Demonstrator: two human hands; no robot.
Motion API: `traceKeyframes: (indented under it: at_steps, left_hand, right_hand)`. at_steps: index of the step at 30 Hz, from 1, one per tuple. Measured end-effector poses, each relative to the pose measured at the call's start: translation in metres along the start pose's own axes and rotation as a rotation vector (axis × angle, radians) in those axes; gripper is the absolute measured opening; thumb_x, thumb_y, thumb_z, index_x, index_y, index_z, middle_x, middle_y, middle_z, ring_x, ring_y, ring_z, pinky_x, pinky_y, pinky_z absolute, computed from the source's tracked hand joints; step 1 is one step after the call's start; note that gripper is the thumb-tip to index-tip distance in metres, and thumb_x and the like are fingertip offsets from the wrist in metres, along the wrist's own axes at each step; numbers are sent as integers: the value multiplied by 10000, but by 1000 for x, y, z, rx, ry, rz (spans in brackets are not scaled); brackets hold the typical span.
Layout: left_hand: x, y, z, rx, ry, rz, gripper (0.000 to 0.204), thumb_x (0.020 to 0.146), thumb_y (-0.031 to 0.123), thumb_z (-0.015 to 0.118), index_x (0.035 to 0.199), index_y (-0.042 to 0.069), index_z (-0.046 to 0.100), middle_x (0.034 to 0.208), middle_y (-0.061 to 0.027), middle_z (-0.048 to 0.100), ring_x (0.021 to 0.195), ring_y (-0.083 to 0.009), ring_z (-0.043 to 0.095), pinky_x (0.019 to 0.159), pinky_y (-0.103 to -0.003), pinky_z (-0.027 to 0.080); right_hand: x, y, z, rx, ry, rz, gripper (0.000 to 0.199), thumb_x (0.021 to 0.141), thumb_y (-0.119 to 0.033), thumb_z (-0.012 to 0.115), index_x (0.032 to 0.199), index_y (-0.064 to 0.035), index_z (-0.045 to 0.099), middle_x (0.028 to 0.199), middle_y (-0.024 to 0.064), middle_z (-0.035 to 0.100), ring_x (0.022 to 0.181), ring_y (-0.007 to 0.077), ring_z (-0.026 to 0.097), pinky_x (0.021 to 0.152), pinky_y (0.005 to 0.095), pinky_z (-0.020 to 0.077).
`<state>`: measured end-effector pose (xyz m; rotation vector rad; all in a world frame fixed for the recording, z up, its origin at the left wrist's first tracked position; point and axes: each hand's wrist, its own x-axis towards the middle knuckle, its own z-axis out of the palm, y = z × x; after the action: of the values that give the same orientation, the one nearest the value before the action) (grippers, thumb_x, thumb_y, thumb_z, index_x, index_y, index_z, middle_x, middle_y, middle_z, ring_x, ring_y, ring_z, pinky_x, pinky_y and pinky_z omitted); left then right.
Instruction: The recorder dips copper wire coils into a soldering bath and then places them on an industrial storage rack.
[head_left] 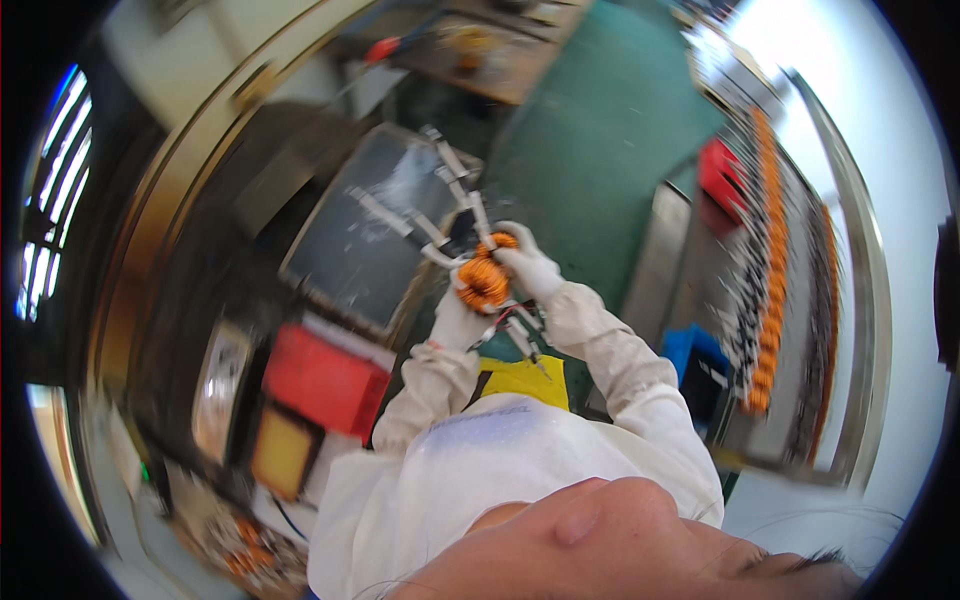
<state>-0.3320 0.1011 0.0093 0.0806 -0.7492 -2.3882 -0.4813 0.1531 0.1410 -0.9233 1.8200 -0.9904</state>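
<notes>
A ring-shaped coil wound with orange copper wire (483, 285) sits in my white-gloved left hand (457, 322), whose fingers close round its left and near side. Just beyond it, touching or nearly so, is a second, partly covered copper coil (497, 243). My right hand (533, 268), also gloved in white, grips that second coil from the right. White-sleeved leads (385, 212) fan out from the coils away from me, over a dark grey panel. More white-sleeved leads (522, 335) and thin red and black wires hang toward my body.
At left stand a red bin (325, 378), a yellow-topped tray (283, 452) and the dark grey panel (350, 245). A rack on the right carries a long row of copper coils (770, 290), beside a red bin (722, 180) and a blue bin (697, 362). Green floor (600, 130) lies ahead.
</notes>
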Motion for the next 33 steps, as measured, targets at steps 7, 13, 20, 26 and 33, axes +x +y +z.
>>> traceKeyframes:
  at_steps: [7,13,20,26,33]
  left_hand:
    - [4,-8,53,42,276,-406,414,1053,393,380,1330,118,516,1251,-105,604,1115,-255,600,932,-423,510]
    - [2,-15,67,-238,451,-558,400,1045,401,397,1330,177,566,1099,-39,640,959,-227,628,791,-444,532]
    - [24,-37,49,-369,341,-554,349,1037,423,405,1149,151,594,1015,-29,624,894,-224,610,741,-394,514]
    - [55,-73,54,-181,528,-572,256,1027,362,415,958,142,525,863,-16,542,751,-202,532,702,-323,471]
    - [73,-107,73,-484,242,-672,317,1017,427,461,876,147,510,822,-14,554,707,-192,530,650,-338,471]
  right_hand:
    - [-55,15,-56,75,479,141,571,826,-251,636,1369,-139,501,1217,138,637,1104,270,628,991,342,456]
    - [-114,74,-135,-364,887,-160,553,812,-139,665,1333,-61,498,1256,188,570,1195,320,567,1034,367,437]
    - [-235,24,-224,-985,1011,-209,497,726,-102,706,1193,-128,537,1012,108,599,943,340,618,781,443,512]
    - [-326,3,-291,-1119,1083,-113,461,723,-32,671,1165,-133,589,1024,121,639,983,345,631,861,438,513]
    - [-415,57,-354,-1105,1010,120,409,724,-7,685,1107,-110,587,1100,118,621,1090,338,585,949,399,479]
